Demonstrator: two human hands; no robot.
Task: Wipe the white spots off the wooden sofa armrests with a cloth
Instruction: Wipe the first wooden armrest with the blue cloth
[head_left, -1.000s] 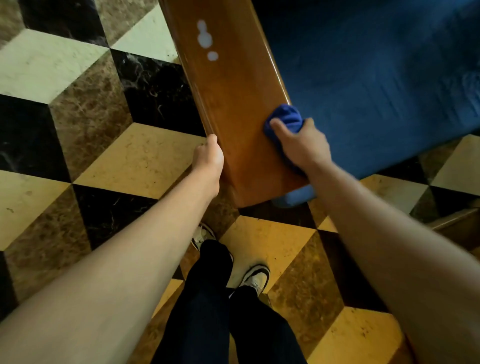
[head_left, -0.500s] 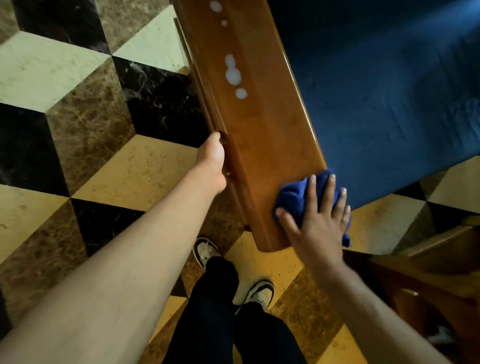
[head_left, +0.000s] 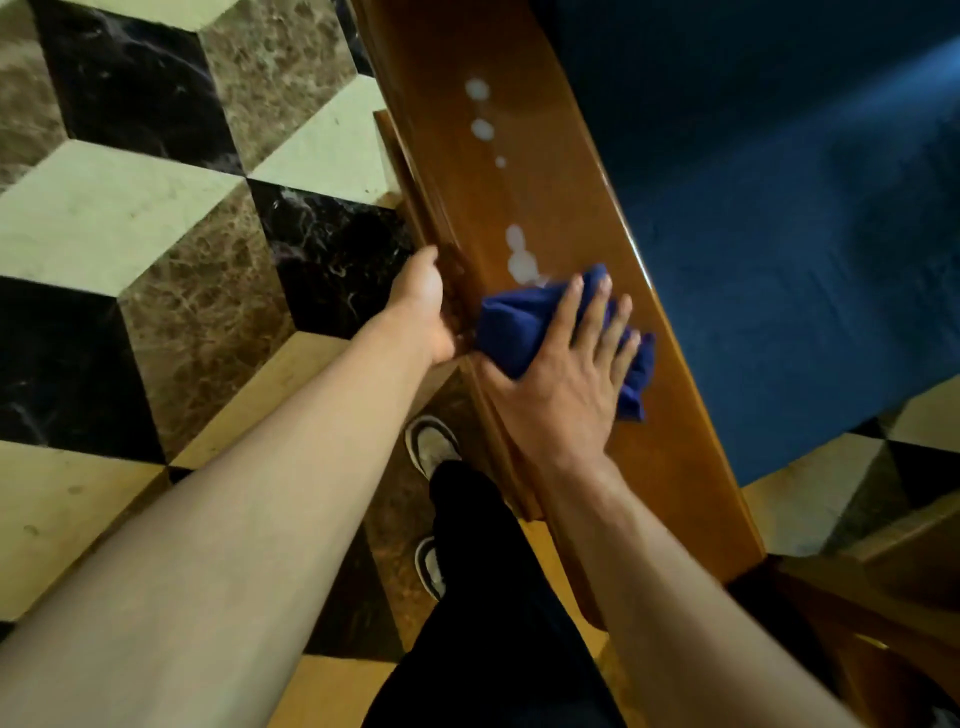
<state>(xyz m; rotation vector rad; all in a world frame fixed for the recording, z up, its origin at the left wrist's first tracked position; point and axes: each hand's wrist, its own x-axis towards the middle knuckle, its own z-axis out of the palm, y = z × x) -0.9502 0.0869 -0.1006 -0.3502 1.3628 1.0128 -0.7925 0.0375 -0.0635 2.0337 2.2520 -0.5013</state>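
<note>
Armrest runs long and glossy from the top down to its near end, blue seat hard against its right edge, open patterned floor to the left. Right hand lies flat, fingers spread, pressing the cloth onto the wood. Cloth touches the nearest spots; bare wood beyond it, then more spots further up. Left hand sits at the armrest's left edge, fingers tucked out of sight, so grip can't be told. Shoes partly hidden below.
</note>
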